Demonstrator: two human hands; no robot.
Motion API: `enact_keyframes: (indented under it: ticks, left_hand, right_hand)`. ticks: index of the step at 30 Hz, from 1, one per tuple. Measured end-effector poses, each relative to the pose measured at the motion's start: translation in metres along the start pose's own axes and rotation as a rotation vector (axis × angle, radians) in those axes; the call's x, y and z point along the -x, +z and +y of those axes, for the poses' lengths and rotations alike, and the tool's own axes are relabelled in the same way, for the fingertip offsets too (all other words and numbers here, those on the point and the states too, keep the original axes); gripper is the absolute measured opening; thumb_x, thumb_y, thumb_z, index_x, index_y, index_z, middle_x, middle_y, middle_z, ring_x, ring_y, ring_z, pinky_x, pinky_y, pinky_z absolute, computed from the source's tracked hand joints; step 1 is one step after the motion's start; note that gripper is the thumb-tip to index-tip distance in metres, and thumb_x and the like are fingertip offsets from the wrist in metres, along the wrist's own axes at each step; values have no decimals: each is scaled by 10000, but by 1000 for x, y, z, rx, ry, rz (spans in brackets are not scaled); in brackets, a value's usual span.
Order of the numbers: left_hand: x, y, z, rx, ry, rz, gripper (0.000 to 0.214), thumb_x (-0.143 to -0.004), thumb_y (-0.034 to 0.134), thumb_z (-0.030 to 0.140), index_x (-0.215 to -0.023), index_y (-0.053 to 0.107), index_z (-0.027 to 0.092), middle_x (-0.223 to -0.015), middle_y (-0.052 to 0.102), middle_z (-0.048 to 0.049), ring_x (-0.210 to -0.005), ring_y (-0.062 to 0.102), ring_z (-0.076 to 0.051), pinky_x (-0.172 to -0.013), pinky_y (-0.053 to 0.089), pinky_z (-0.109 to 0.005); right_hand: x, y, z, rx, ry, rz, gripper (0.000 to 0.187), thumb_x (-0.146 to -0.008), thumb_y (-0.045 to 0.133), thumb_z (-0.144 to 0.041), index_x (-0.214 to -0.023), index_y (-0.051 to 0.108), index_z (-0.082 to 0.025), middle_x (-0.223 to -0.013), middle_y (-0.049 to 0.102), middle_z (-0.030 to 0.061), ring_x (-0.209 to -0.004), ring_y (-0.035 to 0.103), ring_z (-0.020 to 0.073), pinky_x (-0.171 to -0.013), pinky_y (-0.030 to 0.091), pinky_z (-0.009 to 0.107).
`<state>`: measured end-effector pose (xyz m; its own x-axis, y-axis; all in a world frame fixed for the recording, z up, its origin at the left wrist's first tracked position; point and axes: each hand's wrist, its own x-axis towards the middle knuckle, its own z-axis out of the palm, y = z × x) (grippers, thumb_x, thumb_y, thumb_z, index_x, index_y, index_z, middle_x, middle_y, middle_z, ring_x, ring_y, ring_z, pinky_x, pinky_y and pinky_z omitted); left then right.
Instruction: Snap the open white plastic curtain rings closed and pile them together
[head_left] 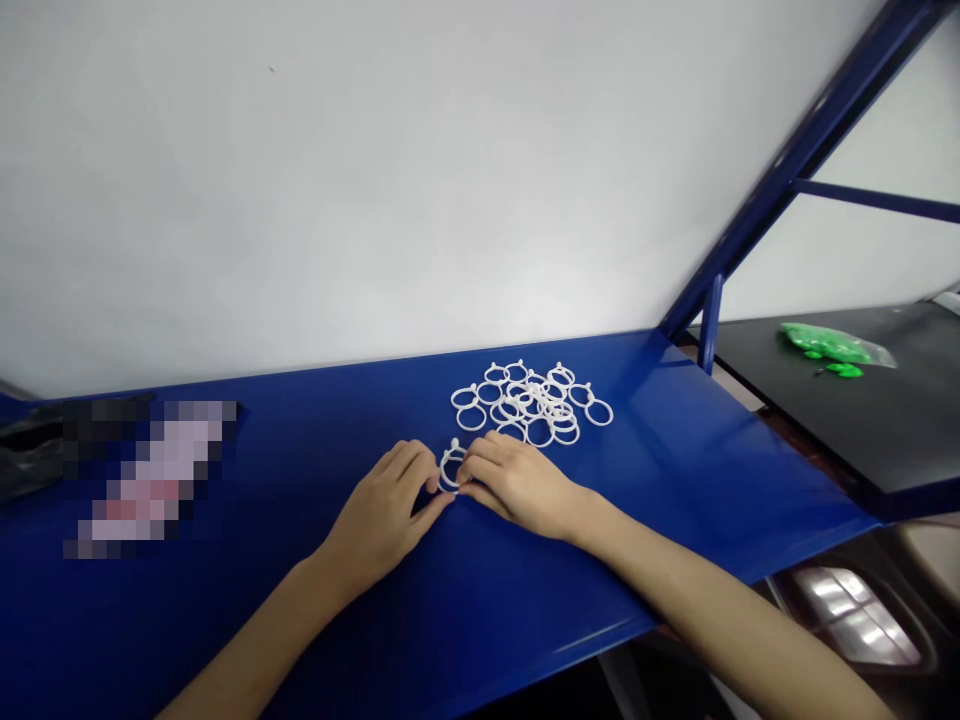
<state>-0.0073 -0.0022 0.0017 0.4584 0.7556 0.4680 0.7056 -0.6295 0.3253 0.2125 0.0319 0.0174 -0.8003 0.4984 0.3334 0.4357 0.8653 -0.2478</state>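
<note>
Both of my hands rest on the blue table (pixel 315 600) and meet at one small white plastic ring (pixel 451 467). My left hand (pixel 390 510) pinches the ring's left side with its fingers curled. My right hand (pixel 517 482) grips its right side, fingers pressed together. Just beyond my fingers lies a pile of several white rings (pixel 532 403), each with a small knob.
A blurred-out patch (pixel 150 475) and a dark object (pixel 30 450) lie at the left of the table. A blue metal frame post (pixel 795 170) rises at the right. Beyond it a black surface (pixel 862 420) carries a bag of green parts (pixel 829 345). A white wall stands behind.
</note>
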Motion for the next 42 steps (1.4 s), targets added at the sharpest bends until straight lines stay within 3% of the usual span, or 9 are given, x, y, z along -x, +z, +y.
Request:
enact_keyframes:
  ticks: [3, 5, 9, 13, 18, 22, 27, 33, 42]
  left_hand:
    - [1, -2, -3, -27, -29, 22, 178, -913, 619, 280, -816, 489, 209, -860, 552, -6, -821, 551, -180, -763, 491, -340]
    - [2, -2, -5, -67, -24, 5, 113, -907, 627, 299, -934, 566, 209, -956, 588, -23, -884, 579, -198, -809, 495, -362]
    - [4, 1, -10, -126, -21, -76, 237, -920, 605, 332, -1146, 640, 268, -1064, 612, -37, -919, 601, -212, -818, 492, -386]
    - [4, 2, -11, -112, -29, -146, 177, -949, 571, 340, -1064, 694, 285, -1030, 627, -31, -938, 596, -209, -828, 479, -392]
    - [2, 0, -11, -92, -46, -167, 176, -962, 554, 334, -1022, 709, 276, -1048, 644, -33, -942, 598, -205, -830, 481, -394]
    - [3, 1, -12, -102, -45, -138, 189, -956, 565, 340, -1085, 692, 288, -1101, 660, -40, -969, 613, -219, -855, 487, -417]
    - [4, 4, -13, -106, -129, -89, 212, -910, 631, 358, -1089, 638, 244, -1076, 699, -45, -974, 635, -244, -862, 493, -432]
    - [3, 3, -11, -65, -165, -60, 213, -913, 612, 364, -1078, 605, 229, -1046, 706, -38, -956, 646, -235, -849, 493, -412]
    - [2, 10, -4, -77, -110, -27, 284, -910, 607, 336, -1166, 558, 222, -1097, 697, -52, -973, 649, -238, -854, 504, -413]
  right_hand:
    - [-1, 5, 0, 11, 2, -21, 229, -1046, 470, -281, -1010, 654, -150, -969, 643, 78, -856, 556, 184, -809, 488, 313]
    - [-1, 6, 0, 6, 4, -20, 231, -1044, 475, -285, -1021, 661, -151, -1006, 641, 87, -892, 571, 186, -831, 495, 317]
    - [0, -2, 2, -1, 10, 5, 222, -1031, 507, -304, -1052, 666, -151, -1062, 637, 99, -928, 578, 187, -855, 500, 329]
    - [6, -28, 13, 98, 130, 34, 202, -1006, 513, -242, -1033, 686, -142, -1004, 626, 102, -911, 551, 208, -841, 489, 361]
    - [18, -50, 33, 174, 277, -32, 139, -836, 703, -206, -962, 751, -175, -1078, 600, 113, -955, 519, 241, -869, 481, 397]
    - [19, -41, 36, 183, 261, -116, 86, -864, 701, -188, -927, 759, -178, -1097, 597, 123, -995, 514, 255, -871, 477, 399]
    - [12, -33, 22, 92, 199, -107, 133, -952, 545, -151, -954, 676, -136, -1026, 599, 110, -919, 531, 209, -853, 482, 365]
    - [7, -31, 4, -101, 180, -72, 82, -974, 539, -189, -999, 600, -141, -970, 608, 69, -849, 572, 166, -776, 500, 295]
    - [3, -14, 10, 24, 7, 11, 272, -1058, 439, -303, -1030, 673, -166, -1001, 668, 79, -903, 565, 189, -851, 478, 327]
